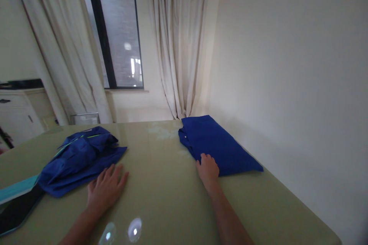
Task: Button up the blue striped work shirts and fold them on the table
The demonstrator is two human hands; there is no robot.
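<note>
On the counter [161, 191]: two pieces of deep blue cloth lay well apart; seen from the middle of the surface, with the person at six o'clock, one was at ten and the other at two.
Folded blue cloth [220, 143]: it lay flat at two o'clock, its outline almost straight except for a loose, bunched part on its nine o'clock side.
Right hand [209, 169]: it reached in from five o'clock and rested on the near corner of the folded blue cloth, fingers bent; whether its grip pinched the fabric or only pressed on it was unclear.
Crumpled blue garment [77, 160]: it lay in a rumpled heap at ten o'clock, with thin yellow-green piping across it and one flap pointing toward three.
Left hand [105, 187]: it was palm down at about nine o'clock, its grip spread and holding nothing, the fingertips just beside the garment's near edge; contact with the cloth was hard to judge.
Teal strip [18, 188] and dark flat object [21, 210]: both were near nine o'clock, next to the garment's near end and partly out of view.
Window [120, 30]: it stood beyond the counter at eleven, between two pale curtains [179, 38].
Wall [287, 65]: it ran plain and pale along the two-to-three o'clock side.
</note>
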